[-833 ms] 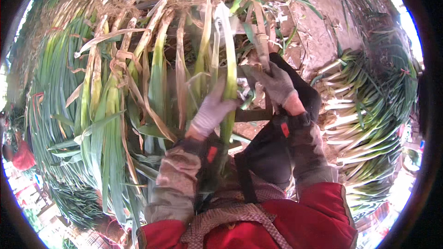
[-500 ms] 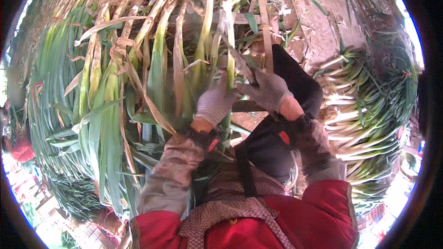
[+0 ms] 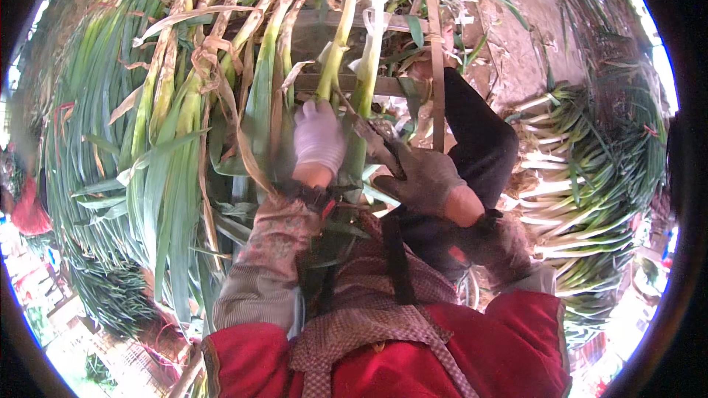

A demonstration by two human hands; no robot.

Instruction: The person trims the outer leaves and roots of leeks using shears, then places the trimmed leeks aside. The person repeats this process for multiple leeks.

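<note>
1. While the left hand (image 3: 318,136), in a pale glove, is closed around a leek (image 3: 332,59) partway up its stalk, the right hand (image 3: 422,177), in a grey glove, is curled tight around a dark tool (image 3: 369,136) whose tip rests against the same stalk.
2. That leek lies just ahead of the lap, root end pointing away, over a wooden rack (image 3: 436,66).
3. Left of it, an untrimmed heap (image 3: 169,125) carries brown, dry outer leaves, so I judge much work remains.
4. On the right, a stack (image 3: 582,169) of clean white-and-green stalks looks finished.
5. Judging by the two piles, the job seems near its middle, with the held leek only partly stripped.
</note>
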